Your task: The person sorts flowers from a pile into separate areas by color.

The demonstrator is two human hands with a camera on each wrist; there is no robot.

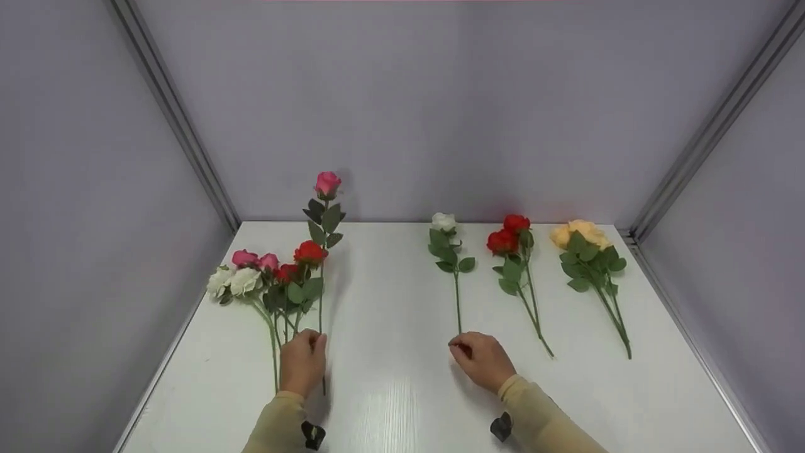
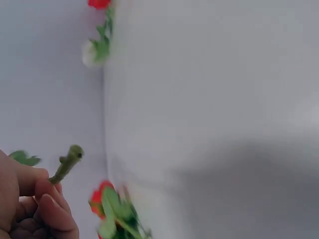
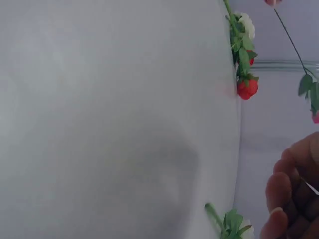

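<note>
My left hand (image 1: 303,363) pinches the stem of a pink rose (image 1: 327,184), which stands upright above the table. The cut stem end (image 2: 74,153) pokes out past the thumb and finger in the left wrist view. A single white rose (image 1: 443,222) lies at the middle right, its stem pointing towards me. By that stem's near end is my right hand (image 1: 483,361), fingers loosely bent. In the right wrist view the fingers (image 3: 279,191) hold nothing, and the white rose's stem end (image 3: 210,208) lies apart from them.
Left on the white table (image 1: 383,302) lie white roses (image 1: 245,281), pink roses (image 1: 244,258) and red roses (image 1: 310,253), close together. To the right lie two red roses (image 1: 503,241) and a bunch of yellow roses (image 1: 582,233). Grey panels (image 1: 402,113) enclose the back and sides.
</note>
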